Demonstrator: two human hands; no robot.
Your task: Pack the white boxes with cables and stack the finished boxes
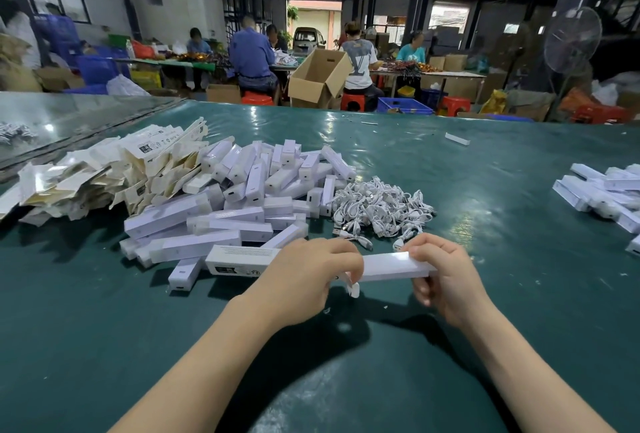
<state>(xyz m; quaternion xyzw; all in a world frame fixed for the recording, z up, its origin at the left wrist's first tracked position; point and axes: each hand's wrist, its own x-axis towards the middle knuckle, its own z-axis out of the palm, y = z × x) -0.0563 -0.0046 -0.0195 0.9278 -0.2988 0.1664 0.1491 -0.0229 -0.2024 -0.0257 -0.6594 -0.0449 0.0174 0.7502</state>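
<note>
I hold a long white box level just above the green table. My left hand pinches its left end, where a small white flap hangs down. Its right end sits between the curled fingers and thumb of my right hand. A heap of white boxes lies beyond my left hand, and a pile of coiled white cables lies beyond the held box. A box with printed text rests flat beside my left hand. More white boxes lie heaped at the right edge.
Flattened cream carton blanks are piled at the left. One lone white box lies far back on the table. Beyond the table, several people sit at benches among cardboard cartons, blue crates and red stools. A fan stands at right.
</note>
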